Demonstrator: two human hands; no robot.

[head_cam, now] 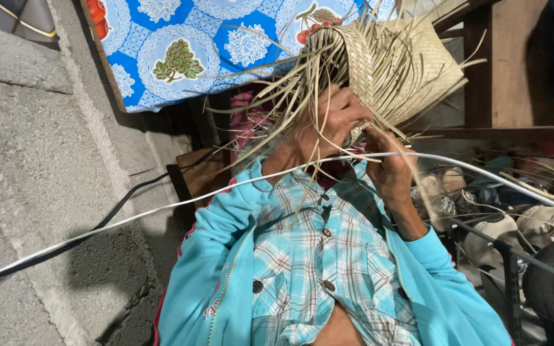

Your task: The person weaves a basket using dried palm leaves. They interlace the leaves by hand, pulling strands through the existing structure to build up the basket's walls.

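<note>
Head view: left hand point(325, 125) is closed around loose straw strands point(277, 112), and right hand point(389, 170) pinches a strand at the weave's edge. The woven straw piece point(399, 61) lies at twelve to one o'clock from both hands, touching them, with its loose ends trailing toward eight o'clock; the left hand is nearer these.

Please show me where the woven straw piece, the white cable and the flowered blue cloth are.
woven straw piece point(395, 61), head view, on its tightly plaited middle.
white cable point(161, 208), head view, on its stretch over the concrete.
flowered blue cloth point(181, 45), head view, on its flat top.
</note>
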